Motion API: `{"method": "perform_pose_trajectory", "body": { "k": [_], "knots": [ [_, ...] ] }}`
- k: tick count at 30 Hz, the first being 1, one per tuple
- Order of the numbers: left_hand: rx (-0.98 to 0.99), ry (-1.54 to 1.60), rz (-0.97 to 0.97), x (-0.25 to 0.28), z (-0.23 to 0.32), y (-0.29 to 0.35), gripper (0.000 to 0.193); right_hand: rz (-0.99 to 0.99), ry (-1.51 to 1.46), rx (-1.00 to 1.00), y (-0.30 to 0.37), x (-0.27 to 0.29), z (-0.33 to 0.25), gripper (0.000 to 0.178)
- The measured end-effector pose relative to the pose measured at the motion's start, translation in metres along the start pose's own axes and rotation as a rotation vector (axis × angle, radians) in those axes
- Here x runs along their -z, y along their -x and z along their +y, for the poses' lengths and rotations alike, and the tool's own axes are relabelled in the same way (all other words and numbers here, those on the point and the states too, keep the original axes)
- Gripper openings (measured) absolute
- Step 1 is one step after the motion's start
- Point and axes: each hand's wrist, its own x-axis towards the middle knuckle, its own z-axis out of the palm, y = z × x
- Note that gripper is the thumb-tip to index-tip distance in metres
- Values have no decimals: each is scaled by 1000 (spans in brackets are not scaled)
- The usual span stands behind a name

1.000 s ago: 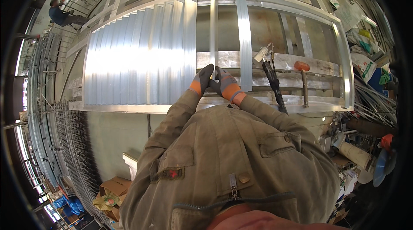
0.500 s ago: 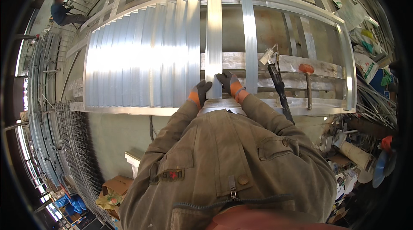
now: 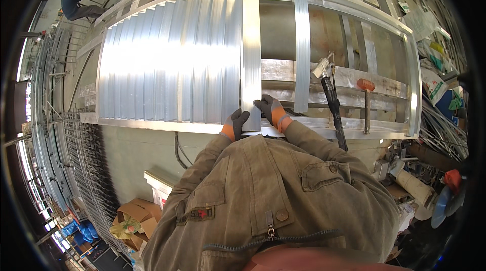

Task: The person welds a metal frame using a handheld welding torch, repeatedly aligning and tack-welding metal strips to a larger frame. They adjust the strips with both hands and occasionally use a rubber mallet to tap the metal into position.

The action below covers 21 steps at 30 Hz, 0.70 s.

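Observation:
A long, shiny aluminium slat [image 3: 251,48] lies across the metal frame, pointing away from me. At its near end my left hand [image 3: 236,123], in a black and orange glove, closes on the left edge. My right hand [image 3: 272,111], gloved alike, closes on the right edge a little farther up. The slat lies close beside a row of overlapping aluminium slats [image 3: 167,48] that covers the frame's left part. Another loose slat [image 3: 301,43] rests across the frame to the right. The aluminium frame [image 3: 412,83] carries them all.
Right of the loose slat lie a welding torch [image 3: 321,68] with a black cable [image 3: 331,101] and an orange-headed mallet [image 3: 366,86]. A person [image 3: 76,2] sits far left. Metal bars [image 3: 50,93] line the left; a cardboard box [image 3: 136,220] stands near left.
Both hands have drawn the slat toward me, and it now sits closer to the row on the left. The view has shifted slightly; the other loose slat still lies across the frame.

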Motion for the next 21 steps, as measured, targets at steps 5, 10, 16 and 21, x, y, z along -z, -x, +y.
{"method": "perform_pose_trajectory", "body": {
  "k": [5,10,16,21],
  "knots": [
    [-303,-314,-2,5,17,4,33,31,-25,33,-3,-3,10,51],
    [-238,-320,-21,2,7,-1,32,28,-28,21,-7,-3,10,52],
    [-210,-213,59,-5,-12,-2,33,46,-71,-12,-13,-6,12,58],
    [297,279,-83,-2,-11,-14,95,54,-45,23,-18,-7,16,59]
  ]
}}
